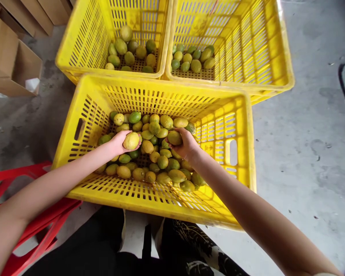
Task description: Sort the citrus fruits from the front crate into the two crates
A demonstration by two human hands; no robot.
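A big yellow slotted crate (235,115) stands on the floor right in front of me, its bottom covered with several yellow and green lemons (158,161). My left hand (119,142) is inside it at the left and grips a yellow lemon (131,140). My right hand (186,145) reaches in at the middle, fingers closed round a yellow-green lemon (174,137) just above the heap.
Two more yellow crates stand behind, the left one (83,42) and the right one (261,50), each with several lemons at the bottom. Cardboard boxes (8,61) lie at far left. A red plastic frame (23,214) sits at my left. Grey concrete floor (310,153) spreads to the right.
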